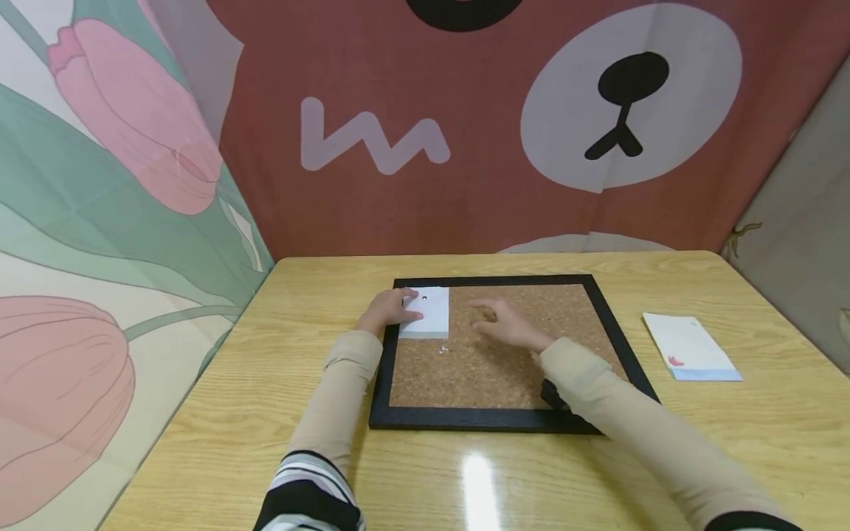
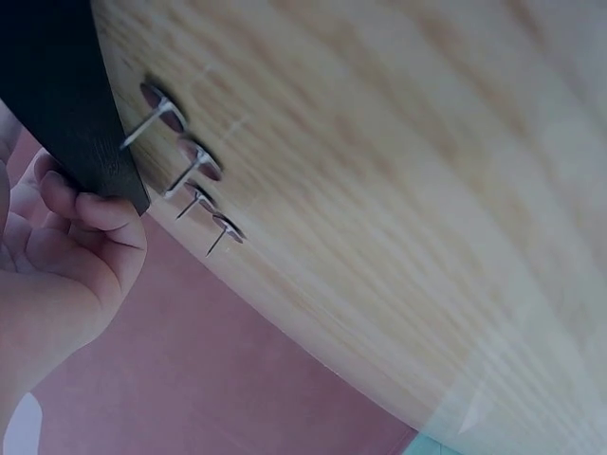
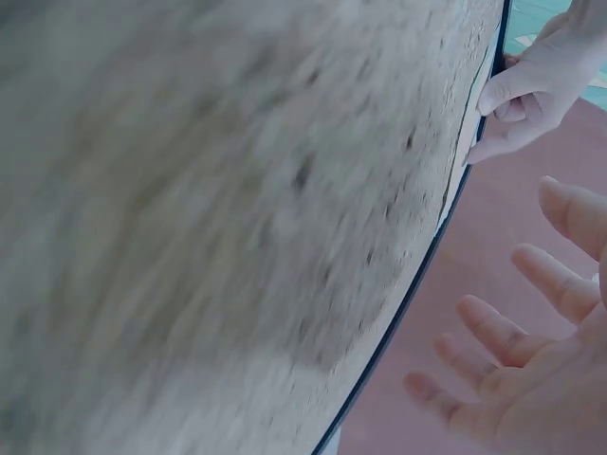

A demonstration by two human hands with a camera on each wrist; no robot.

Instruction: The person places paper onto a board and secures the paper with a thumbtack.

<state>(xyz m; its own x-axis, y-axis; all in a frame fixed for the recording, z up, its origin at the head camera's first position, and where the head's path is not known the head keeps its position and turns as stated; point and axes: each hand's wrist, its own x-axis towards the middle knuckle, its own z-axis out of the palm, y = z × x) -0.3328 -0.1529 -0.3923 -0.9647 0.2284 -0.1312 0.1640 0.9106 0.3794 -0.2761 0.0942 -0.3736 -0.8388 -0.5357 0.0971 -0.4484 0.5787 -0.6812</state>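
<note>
A white paper sheet [image 1: 434, 313] lies on the upper left corner of the black-framed corkboard [image 1: 465, 380]. My left hand [image 1: 392, 306] rests on that corner, thumb and index finger spread over the paper, the other fingers curled at the outer side of the frame [image 2: 100, 161] in the left wrist view. A small round tack head [image 1: 425, 298] shows near the sheet's top. Just below the sheet, tiny shiny bits [image 1: 443, 349] lie on the cork. Over the cork to the right hovers my right hand [image 1: 505, 324]; in the right wrist view its fingers [image 3: 498, 332] are loosely spread, holding nothing.
Several metal thumbtacks [image 2: 199, 156] lie points up on the wooden table [image 2: 398, 190], beside the frame. A white notepad [image 1: 690, 346] with a blue lower edge sits right of the board. Printed cloth [image 1: 372, 214] hangs behind the table's far edge.
</note>
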